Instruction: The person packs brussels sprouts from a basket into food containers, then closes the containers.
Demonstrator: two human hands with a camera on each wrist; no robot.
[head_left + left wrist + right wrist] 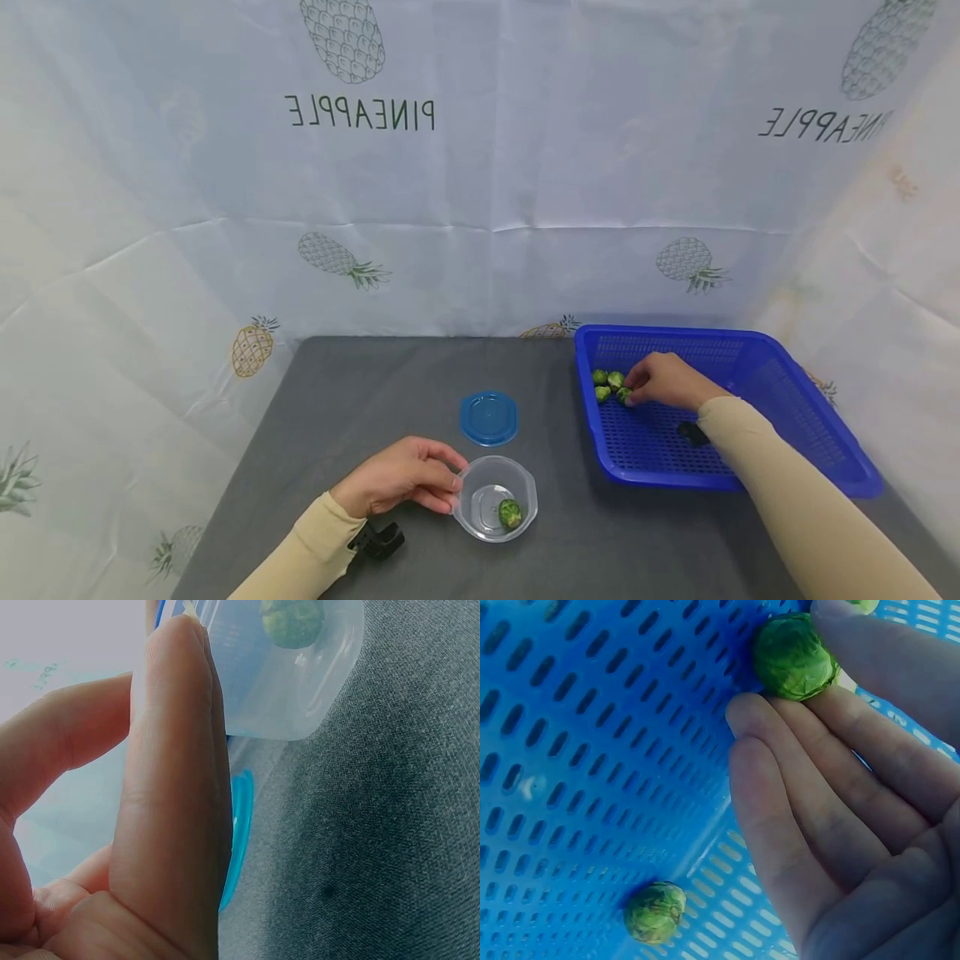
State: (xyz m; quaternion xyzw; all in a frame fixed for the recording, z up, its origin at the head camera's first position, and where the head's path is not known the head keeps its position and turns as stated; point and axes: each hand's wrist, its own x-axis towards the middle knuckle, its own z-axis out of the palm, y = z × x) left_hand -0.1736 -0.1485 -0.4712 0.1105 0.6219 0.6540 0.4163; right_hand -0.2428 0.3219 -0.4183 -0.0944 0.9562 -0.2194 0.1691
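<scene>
My left hand (405, 479) pinches the rim of a clear plastic container (480, 531) at its left side. Inside that container lies one Brussels sprout (510, 514), also visible through the wall in the left wrist view. Over in the blue basket (652, 475), my right hand (667, 382) has thumb and fingertips around a Brussels sprout (795, 656). Several other sprouts (602, 393) lie close by, along the basket's left wall. One more sprout (655, 913) shows low in the right wrist view, apart from the fingers.
A round blue lid (489, 418) lies on the grey tabletop (360, 392) just behind the container. The basket's raised walls surround the right hand. A white pineapple-print cloth (480, 183) hangs behind the table and at both sides.
</scene>
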